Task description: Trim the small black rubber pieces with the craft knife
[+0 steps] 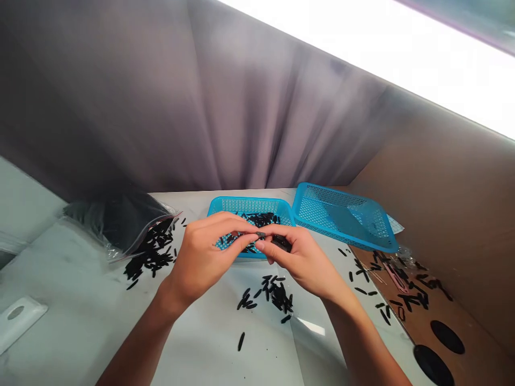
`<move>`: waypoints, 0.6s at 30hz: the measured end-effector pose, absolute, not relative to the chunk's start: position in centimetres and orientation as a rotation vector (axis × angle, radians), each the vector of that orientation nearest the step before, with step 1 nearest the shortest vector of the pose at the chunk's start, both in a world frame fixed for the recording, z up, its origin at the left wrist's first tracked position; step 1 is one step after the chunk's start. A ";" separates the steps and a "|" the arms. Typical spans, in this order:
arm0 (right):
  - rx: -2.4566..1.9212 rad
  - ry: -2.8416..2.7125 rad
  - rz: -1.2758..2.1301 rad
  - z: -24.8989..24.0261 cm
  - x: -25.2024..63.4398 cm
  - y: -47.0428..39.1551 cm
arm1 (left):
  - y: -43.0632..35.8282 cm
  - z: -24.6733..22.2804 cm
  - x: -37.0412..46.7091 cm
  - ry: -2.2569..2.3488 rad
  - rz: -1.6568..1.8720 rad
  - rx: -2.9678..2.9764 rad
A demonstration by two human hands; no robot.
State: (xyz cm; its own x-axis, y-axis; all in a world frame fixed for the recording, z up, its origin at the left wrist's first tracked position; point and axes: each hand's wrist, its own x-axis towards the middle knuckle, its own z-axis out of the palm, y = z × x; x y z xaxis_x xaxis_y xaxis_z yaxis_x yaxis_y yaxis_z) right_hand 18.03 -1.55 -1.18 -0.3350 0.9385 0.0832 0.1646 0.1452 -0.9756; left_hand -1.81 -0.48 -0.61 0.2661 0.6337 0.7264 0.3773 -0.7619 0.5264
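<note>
My left hand (pixel 207 257) and my right hand (pixel 303 257) meet above the near part of a blue mesh basket (pixel 249 203). Between their fingertips is a small dark piece (pixel 260 234), pinched from both sides; its exact kind is too small to tell. More black pieces (pixel 284 242) show under the curled fingers of my right hand. Inside the basket lie many slim black pieces (pixel 263 219), partly hidden by my hands. A loose pile of similar black pieces (pixel 277 295) rests on the white table just below the basket.
A clear zip bag (pixel 129 220) of black pieces spills onto the table at left. Another blue basket (pixel 341 214) stands at back right. On a brown board (pixel 426 316) lie scattered black pieces, a pink tool (pixel 396 277) and two black ovals (pixel 434 364). A grey curtain (pixel 241 107) hangs behind.
</note>
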 end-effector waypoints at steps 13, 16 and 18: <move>-1.124 -1.610 1.135 -0.8 18.5 -2.1 | -0.8 -0.5 -2.0 0.922 1.536 2.252; -1.134 -1.610 1.131 -0.7 18.5 -2.2 | -0.9 -0.3 -2.0 0.907 1.543 2.272; -1.134 -1.611 1.129 -0.6 18.6 -2.3 | -1.0 -0.2 -2.0 0.893 1.556 2.297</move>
State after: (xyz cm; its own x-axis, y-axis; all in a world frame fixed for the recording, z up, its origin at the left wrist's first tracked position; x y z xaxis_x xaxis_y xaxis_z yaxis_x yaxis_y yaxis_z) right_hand 18.58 -2.30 -0.59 -0.2340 0.9629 0.1342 0.2026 0.1833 -0.9619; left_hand -1.99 -1.03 -0.18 0.2517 0.5971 0.7617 0.3564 -0.7889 0.5006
